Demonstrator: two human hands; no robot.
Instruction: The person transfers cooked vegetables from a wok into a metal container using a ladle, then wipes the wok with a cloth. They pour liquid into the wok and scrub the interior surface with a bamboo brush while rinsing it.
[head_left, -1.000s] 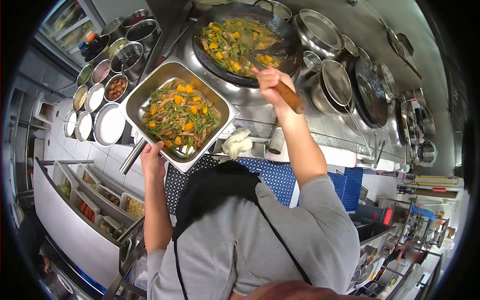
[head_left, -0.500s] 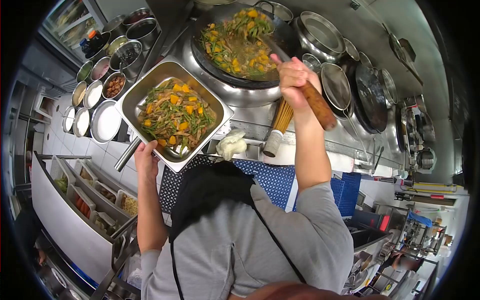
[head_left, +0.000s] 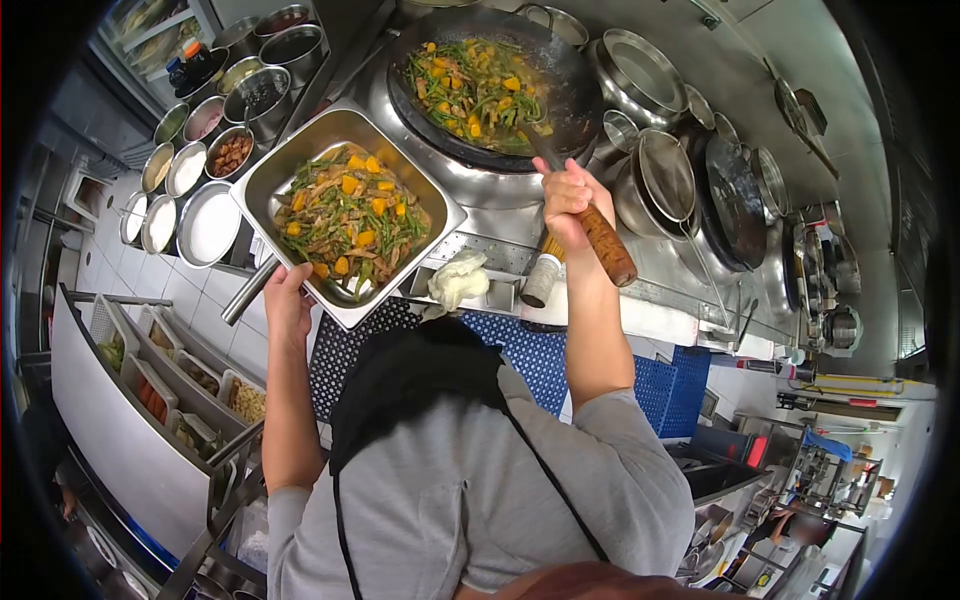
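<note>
My left hand [head_left: 288, 297] is closed on the near left edge of a deep rectangular steel food pan [head_left: 262, 196], thumb over its rim. Cooked green beans, meat strips and orange pumpkin-like chunks [head_left: 352, 215] lie inside. A cylindrical metal handle [head_left: 248, 291] sticks out beside that hand; whether it joins the pan is hidden. My right hand [head_left: 575, 200] wraps around the wooden handle [head_left: 608, 250] of a wok ladle, whose head is mostly buried in food at the wok's near right side. The dark wok [head_left: 572, 85] holds more of the same stir-fry [head_left: 470, 90].
A crumpled cloth [head_left: 458, 280] and a bamboo wok brush [head_left: 541, 280] lie at the stove's front edge. Seasoning pots [head_left: 210, 225] stand on the left, strainers [head_left: 668, 175] and bowls on the right. Below left is a drawer with vegetable bins [head_left: 150, 385].
The ladle has come down and toward me from the wok's far side, and the lifted food is back in the wok. My right hand moved lower. My left hand keeps hold of the food pan.
</note>
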